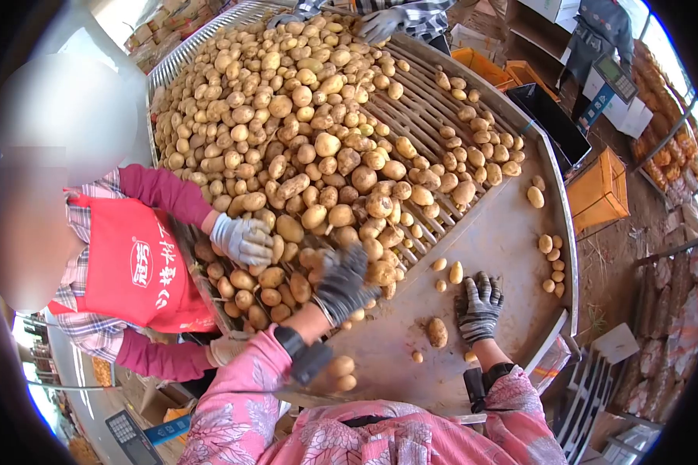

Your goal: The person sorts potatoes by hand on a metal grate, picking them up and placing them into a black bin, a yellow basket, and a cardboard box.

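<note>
**Head view**

1. Your left hand (343, 280), in a dark grey knit glove. It sits at 7 o'clock of the heap, with the fingers curled down onto the potatoes at its near edge. The hand is blurred, so you cannot tell whether it clasps one.
2. Your right hand (479, 304), in a grey striped glove. The fingers are spread and the palm lies flat on the bare grey metal table (504, 225), holding nothing.
3. Heap of pale yellow-brown potatoes (302, 132), on a slatted metal roller bed (423, 116). It fills the frame from 9 to 1 o'clock.
4. 1 brown oval potato (437, 332), on the table at 8 o'clock of your right hand. It is near the hand but not touching it.
5. 2 small yellow potatoes (456, 272), at 11 o'clock of your right hand.
6. Co-worker's white-grey gloved hand (243, 239), at 10 o'clock of your left hand. It rests on the heap, and a red apron (136, 267) shows behind it.
7. Second co-worker's grey gloved hand (380, 23), at the heap's 12 o'clock edge.
8. Orange plastic crate (597, 194), beyond the table rim at 3 o'clock.
</note>
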A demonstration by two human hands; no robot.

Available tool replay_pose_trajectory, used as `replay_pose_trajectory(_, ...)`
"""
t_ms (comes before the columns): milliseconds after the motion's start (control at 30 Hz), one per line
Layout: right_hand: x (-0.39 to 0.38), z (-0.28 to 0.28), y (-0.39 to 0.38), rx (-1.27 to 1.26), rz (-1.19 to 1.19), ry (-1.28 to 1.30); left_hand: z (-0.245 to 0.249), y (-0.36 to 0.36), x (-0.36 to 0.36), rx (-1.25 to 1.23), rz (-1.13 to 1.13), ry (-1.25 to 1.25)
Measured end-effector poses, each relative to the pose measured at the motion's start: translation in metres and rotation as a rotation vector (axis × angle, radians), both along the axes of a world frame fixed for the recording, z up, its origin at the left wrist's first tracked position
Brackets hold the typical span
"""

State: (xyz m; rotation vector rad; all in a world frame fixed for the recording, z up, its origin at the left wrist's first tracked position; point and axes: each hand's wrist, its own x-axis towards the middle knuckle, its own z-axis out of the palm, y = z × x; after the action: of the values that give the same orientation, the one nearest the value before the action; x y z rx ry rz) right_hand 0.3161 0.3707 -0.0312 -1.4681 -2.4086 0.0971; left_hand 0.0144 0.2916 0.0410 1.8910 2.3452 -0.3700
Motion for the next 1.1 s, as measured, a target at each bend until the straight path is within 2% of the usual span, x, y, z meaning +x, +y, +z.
replay_pose_trajectory(67, -0.002, -0.001, 0.002, 0.018, 0.0, -0.003, 0.01, 0.004, 0.017, 0.109, -0.079, -0.305)
replay_pose_trajectory(133, -0.002, 0.002, 0.002, 0.016, 0.006, 0.004, -0.004, 0.03, -0.009, 0.479, -0.191, -0.266)
replay_pose_trajectory(167, -0.002, 0.004, 0.003, 0.016, 0.017, 0.006, 0.017, 0.052, -0.019, 0.613, -0.108, -0.313)
replay_pose_trajectory(233, -0.002, 0.005, 0.003, 0.014, 0.011, -0.001, 0.033, 0.092, -0.056, 0.78, -0.082, -0.311)
replay_pose_trajectory(300, -0.002, 0.002, 0.005, 0.005, 0.011, 0.002, 0.03, 0.127, -0.099, 0.734, 0.059, -0.33)
replay_pose_trajectory(400, -0.004, 0.01, 0.006, -0.036, 0.016, 0.016, 0.017, 0.166, -0.148, 0.465, 0.211, -0.15)
replay_pose_trajectory(467, -0.005, 0.008, 0.008, -0.044, 0.005, -0.006, 0.01, 0.186, -0.167, 0.235, 0.245, -0.256)
replay_pose_trajectory(500, -0.005, 0.008, 0.009, -0.041, 0.01, -0.008, 0.014, 0.191, -0.158, 0.175, 0.288, -0.126)
replay_pose_trajectory(533, -0.004, 0.007, 0.008, -0.044, 0.015, -0.007, 0.02, 0.19, -0.147, 0.217, 0.34, -0.123)
replay_pose_trajectory(600, -0.001, 0.0, 0.007, -0.05, 0.018, -0.004, 0.005, 0.181, -0.15, 0.407, 0.252, -0.175)
replay_pose_trajectory(633, -0.001, 0.0, 0.008, -0.048, 0.023, -0.002, -0.001, 0.175, -0.155, 0.404, 0.251, -0.174)
replay_pose_trajectory(700, -0.001, -0.001, 0.008, -0.037, 0.022, 0.0, -0.008, 0.161, -0.162, 0.652, 0.255, -0.568)
replay_pose_trajectory(800, -0.001, 0.002, 0.007, -0.017, 0.028, 0.007, -0.018, 0.139, -0.161, 0.621, 0.333, -0.589)
replay_pose_trajectory(833, -0.001, 0.0, 0.007, -0.011, 0.023, 0.006, -0.024, 0.129, -0.151, 0.727, 0.289, -0.436)
replay_pose_trajectory(867, -0.001, -0.001, 0.006, -0.012, 0.025, 0.01, -0.027, 0.12, -0.145, 0.793, 0.218, -0.39)
replay_pose_trajectory(933, -0.001, -0.001, 0.006, 0.005, 0.028, 0.014, -0.03, 0.108, -0.135, 0.875, 0.205, -0.529)
replay_pose_trajectory(967, -0.001, 0.001, 0.005, -0.008, 0.025, 0.012, -0.031, 0.1, -0.131, 0.798, 0.299, -0.693)
replay_pose_trajectory(1000, -0.001, 0.001, 0.005, -0.009, 0.027, 0.014, -0.026, 0.092, -0.113, 0.799, 0.288, -0.748)
replay_pose_trajectory(1067, 0.0, -0.002, 0.004, -0.012, 0.015, 0.012, -0.016, 0.066, -0.084, 0.493, 0.094, -0.483)
replay_pose_trajectory(1100, 0.0, -0.001, 0.004, -0.027, 0.013, 0.013, -0.009, 0.052, -0.066, 0.48, 0.065, -0.279)
